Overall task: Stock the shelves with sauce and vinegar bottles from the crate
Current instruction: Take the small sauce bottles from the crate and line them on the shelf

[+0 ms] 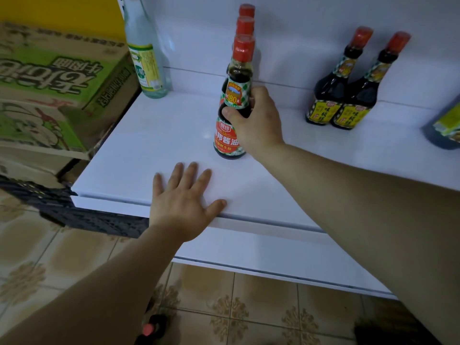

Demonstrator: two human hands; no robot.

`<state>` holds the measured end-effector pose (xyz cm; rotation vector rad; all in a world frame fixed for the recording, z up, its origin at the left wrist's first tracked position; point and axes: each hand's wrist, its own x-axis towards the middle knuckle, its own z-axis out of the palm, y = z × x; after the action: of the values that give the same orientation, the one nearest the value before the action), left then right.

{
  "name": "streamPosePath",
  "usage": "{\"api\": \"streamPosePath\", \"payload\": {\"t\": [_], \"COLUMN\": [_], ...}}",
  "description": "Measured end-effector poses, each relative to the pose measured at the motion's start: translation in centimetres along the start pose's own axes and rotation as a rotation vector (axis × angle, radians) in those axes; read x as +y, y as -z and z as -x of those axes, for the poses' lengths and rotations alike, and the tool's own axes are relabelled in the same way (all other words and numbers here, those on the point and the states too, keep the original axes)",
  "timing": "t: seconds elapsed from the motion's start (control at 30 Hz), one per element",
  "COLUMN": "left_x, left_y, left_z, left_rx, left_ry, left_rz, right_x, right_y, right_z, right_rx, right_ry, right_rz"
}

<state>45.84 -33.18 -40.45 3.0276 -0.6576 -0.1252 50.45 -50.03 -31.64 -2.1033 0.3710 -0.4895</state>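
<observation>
Right hand: the right hand [251,120] is closed round the shoulder of a dark soy sauce bottle [230,128], thumb across the front just under the neck label, fingers wrapped behind.
Held bottle: it stands upright on the white shelf [139,135], base touching the surface, red cap on top.
Left hand: the left hand [184,202] lies flat and fully open, palm down on the shelf's front edge, fingers spread, holding nothing; it is nearer the camera than the right hand and to its left.
Behind the right hand: two more red-capped bottles [245,22] stand in a row straight behind the held one; only their caps show.
Right of the right hand: two dark bottles with yellow labels [346,95] stand touching each other, well apart from the hand.
Far left of the hands: a clear glass bottle [146,56] with a yellow-green label stands at the shelf's back corner, its top cut off.
Writing: the neck label reads "180"; the red body label carries Chinese characters, partly covered by the hand.
Cardboard boxes [59,90]: left of the shelf, green print with upside-down Chinese characters.
Crate: a dark crate [82,215] sits below the shelf's left end, mostly hidden.
Floor: a red-capped bottle [151,328] below the left forearm, hard to make out.
Right edge: a dark container with a green label [445,130], cut off.
</observation>
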Motion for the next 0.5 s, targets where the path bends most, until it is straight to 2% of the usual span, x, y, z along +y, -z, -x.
{"api": "streamPosePath", "payload": {"t": [0.5], "left_x": [0.01], "left_y": [0.09], "left_z": [0.07], "left_rx": [-0.011], "left_ry": [-0.008], "left_rz": [0.002], "right_x": [-0.19], "right_y": [-0.24], "right_z": [-0.38], "right_rx": [-0.021], "right_ry": [-0.04], "right_rz": [-0.048]}}
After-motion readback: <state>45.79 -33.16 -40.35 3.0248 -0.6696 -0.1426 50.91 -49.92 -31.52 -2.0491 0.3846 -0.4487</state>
